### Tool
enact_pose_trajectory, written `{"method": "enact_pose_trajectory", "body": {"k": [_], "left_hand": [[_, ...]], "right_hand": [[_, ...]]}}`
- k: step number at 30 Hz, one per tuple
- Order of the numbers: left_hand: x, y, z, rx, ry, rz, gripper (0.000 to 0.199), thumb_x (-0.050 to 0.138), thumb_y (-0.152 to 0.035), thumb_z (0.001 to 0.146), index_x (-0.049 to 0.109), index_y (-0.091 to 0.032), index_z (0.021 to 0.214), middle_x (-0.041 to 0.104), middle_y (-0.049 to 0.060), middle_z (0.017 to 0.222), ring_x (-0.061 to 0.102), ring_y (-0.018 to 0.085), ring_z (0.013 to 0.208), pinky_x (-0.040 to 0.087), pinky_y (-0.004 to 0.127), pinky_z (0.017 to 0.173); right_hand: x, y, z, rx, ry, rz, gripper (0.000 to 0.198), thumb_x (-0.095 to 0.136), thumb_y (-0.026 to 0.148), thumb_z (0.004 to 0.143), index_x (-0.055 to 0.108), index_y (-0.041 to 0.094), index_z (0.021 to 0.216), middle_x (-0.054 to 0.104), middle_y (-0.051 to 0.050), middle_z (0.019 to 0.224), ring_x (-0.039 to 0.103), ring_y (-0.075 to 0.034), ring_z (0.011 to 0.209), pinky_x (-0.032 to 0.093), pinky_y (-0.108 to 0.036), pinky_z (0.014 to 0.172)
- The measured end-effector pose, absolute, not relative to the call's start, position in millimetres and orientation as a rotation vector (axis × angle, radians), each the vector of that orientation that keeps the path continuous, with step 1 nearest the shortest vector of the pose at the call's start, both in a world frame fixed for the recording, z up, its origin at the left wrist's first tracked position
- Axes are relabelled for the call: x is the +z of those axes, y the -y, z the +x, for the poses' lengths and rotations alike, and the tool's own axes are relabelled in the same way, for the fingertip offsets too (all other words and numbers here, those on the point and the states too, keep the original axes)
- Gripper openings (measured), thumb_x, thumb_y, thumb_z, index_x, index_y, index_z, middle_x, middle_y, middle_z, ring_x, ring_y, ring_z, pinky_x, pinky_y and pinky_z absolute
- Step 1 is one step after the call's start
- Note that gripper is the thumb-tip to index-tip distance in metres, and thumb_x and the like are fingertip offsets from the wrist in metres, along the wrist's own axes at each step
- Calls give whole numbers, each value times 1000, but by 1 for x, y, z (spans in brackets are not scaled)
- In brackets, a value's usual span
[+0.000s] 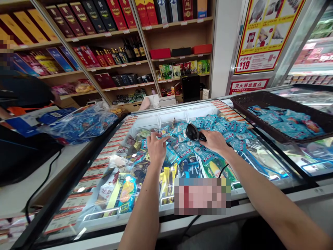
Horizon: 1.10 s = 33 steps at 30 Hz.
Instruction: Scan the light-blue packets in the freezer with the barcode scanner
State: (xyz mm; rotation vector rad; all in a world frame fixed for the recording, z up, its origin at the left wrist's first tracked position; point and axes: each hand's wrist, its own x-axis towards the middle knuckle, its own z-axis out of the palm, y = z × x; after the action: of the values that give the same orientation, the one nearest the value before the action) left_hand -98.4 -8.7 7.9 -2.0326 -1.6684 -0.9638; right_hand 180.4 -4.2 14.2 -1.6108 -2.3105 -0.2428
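My right hand (213, 140) is closed around the handle of a black handheld barcode scanner (193, 132), its head turned to the left over a spread of small blue packets (182, 150). A black cord runs from the scanner beneath my right wrist. To the left of it, my left hand (156, 147) hovers at or just above the left side of the packets, thumb and fingers apart; I cannot tell whether its fingertips touch one. The packets appear to lie on the glass top of a chest freezer (78, 215), with wrapped ice creams (127, 191) visible below.
A dark brown basket (281, 137) holding similar blue packets stands at the right. On the left counter are a clear plastic bag of blue packs (85, 121) and a black cable (44, 184). Another person (26, 86) stands at far left. Stocked shelves (117, 66) line the back.
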Motion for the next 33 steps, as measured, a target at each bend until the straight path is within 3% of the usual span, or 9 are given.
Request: {"method": "enact_pose_trajectory", "body": {"k": [7,11,14,20,26,33], "left_hand": [[-3,4,-105,-1098,1788,-1994,36,46,-12,79,71,-31,98,43,7,126,52,20,86,46,44,83],[-9,1,-109,-1070,1999,-2042,39,42,-17,83,69,-31,106,56,9,98,56,22,83,47,39,77],[-10,0,-109,-1086,2004,-2112,43,39,-15,81,68,-29,109,54,7,81,56,21,78,47,37,77],[-8,-6,-102,-1356,1916,-2117,42,36,-11,78,68,-21,105,55,8,99,56,21,95,46,36,88],[-2,-3,-92,-1581,1906,-1973,29,51,-29,80,62,-21,106,51,7,112,50,10,68,48,29,72],[-5,-6,-87,-1662,1728,-2134,26,49,-21,81,60,-21,104,48,6,105,46,10,69,45,25,64]], "right_hand": [[13,5,181,-283,2302,-1603,38,47,46,86,52,22,115,68,-7,96,64,-24,84,39,-30,65],[13,5,180,-266,2310,-1623,40,46,47,87,52,22,117,68,-8,98,64,-24,85,39,-30,67],[14,5,180,-247,2315,-1642,40,46,48,86,52,22,117,68,-8,100,63,-24,86,40,-31,69],[14,5,181,-233,2326,-1623,39,46,47,87,53,22,117,68,-7,100,63,-23,89,40,-30,70],[21,10,179,-320,2342,-1603,39,50,45,85,53,22,118,69,-7,96,63,-24,85,39,-30,65],[31,20,177,-332,2343,-1510,41,51,40,85,52,21,122,68,-8,101,62,-23,88,37,-29,67]]}}
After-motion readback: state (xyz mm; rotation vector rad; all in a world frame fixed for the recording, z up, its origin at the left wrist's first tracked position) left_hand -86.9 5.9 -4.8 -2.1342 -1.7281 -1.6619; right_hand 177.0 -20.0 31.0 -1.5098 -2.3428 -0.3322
